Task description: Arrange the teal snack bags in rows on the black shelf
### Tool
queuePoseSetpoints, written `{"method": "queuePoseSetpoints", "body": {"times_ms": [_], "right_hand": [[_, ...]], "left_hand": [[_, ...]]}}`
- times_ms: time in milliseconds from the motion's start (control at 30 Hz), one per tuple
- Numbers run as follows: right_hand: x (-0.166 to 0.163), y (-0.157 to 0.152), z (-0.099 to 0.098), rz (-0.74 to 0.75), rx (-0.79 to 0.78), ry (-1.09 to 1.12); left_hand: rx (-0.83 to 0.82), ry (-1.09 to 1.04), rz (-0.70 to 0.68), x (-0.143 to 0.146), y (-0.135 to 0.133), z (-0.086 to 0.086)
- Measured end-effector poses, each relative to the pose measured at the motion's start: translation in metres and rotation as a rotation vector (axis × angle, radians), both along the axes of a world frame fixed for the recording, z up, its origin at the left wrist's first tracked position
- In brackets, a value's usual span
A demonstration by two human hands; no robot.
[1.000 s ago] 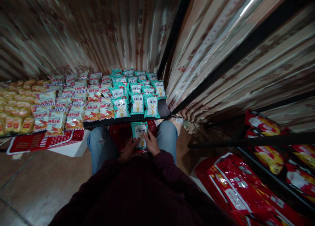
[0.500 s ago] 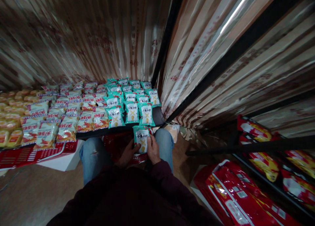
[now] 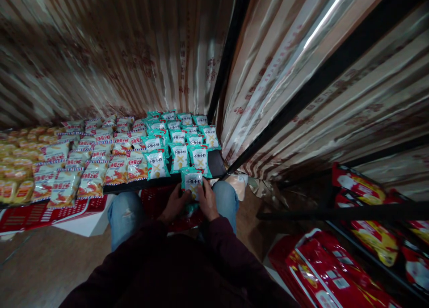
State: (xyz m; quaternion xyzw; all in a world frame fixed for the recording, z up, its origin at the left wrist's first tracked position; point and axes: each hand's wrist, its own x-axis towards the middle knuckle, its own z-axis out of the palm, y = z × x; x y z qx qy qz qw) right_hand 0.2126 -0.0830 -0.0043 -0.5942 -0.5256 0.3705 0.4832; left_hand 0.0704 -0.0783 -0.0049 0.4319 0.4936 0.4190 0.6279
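Note:
Both of my hands hold one teal snack packet upright between my knees, just under the front edge of a low dark shelf. My left hand grips its left side and my right hand grips its right side, fingers closed round it. Rows of matching teal packets stand on the shelf right above the held one. A red basket sits on the floor between my legs, partly hidden by my hands.
Cream-and-red snack packets and yellow packets fill the shelf to the left. A red tray rests on a white box. Large red bags lie at the lower right under a black rack. Foil-covered walls rise behind.
My hands have lifted the teal packet up toward the shelf's front edge. The view has tilted slightly, so the shelf sits lower in the picture.

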Motion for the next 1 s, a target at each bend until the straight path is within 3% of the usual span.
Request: {"method": "queuePoseSetpoints", "body": {"times_ms": [267,500,767,1000], "right_hand": [[-0.025,0.028,-0.004,0.011,0.092,-0.122],[-0.037,0.049,-0.006,-0.012,0.223,-0.238],[-0.024,0.045,0.007,-0.052,0.289,-0.358],[0.014,0.048,0.028,-0.194,0.265,-0.393]], "left_hand": [[0.102,0.283,0.186,-0.013,0.025,0.011],[0.136,0.475,0.2,-0.018,0.035,0.024],[0.137,0.431,0.144,-0.007,0.029,0.04],[0.197,0.269,0.066,0.035,0.038,0.045]]}}
